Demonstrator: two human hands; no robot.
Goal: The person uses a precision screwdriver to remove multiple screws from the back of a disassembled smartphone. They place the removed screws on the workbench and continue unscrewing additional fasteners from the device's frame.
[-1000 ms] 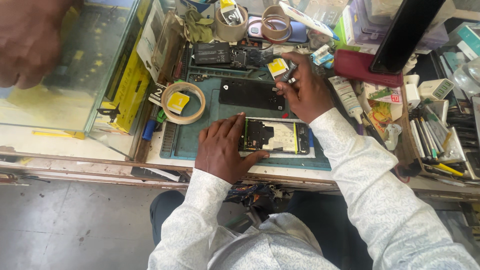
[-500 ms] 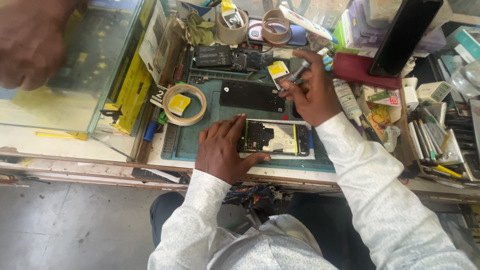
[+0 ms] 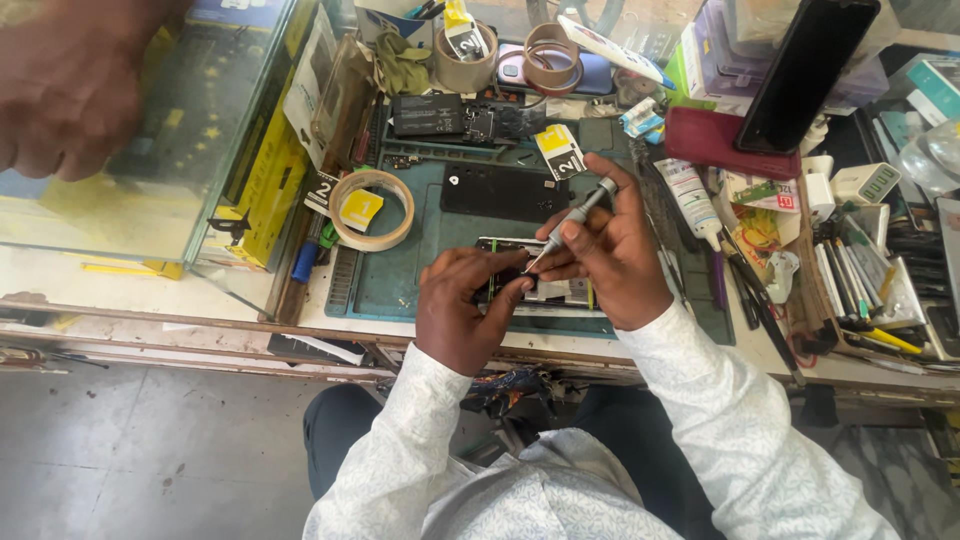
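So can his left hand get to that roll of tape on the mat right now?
Probably yes: the left hand rests on the opened phone, and the tape roll lies just to its left on the green mat, nothing between.

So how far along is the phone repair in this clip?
Done: the opened phone lies back-off on the green mat, a black panel set aside above it. In hand: the right hand works a slim silver screwdriver into it while the left hand steadies. Left: closing it up.
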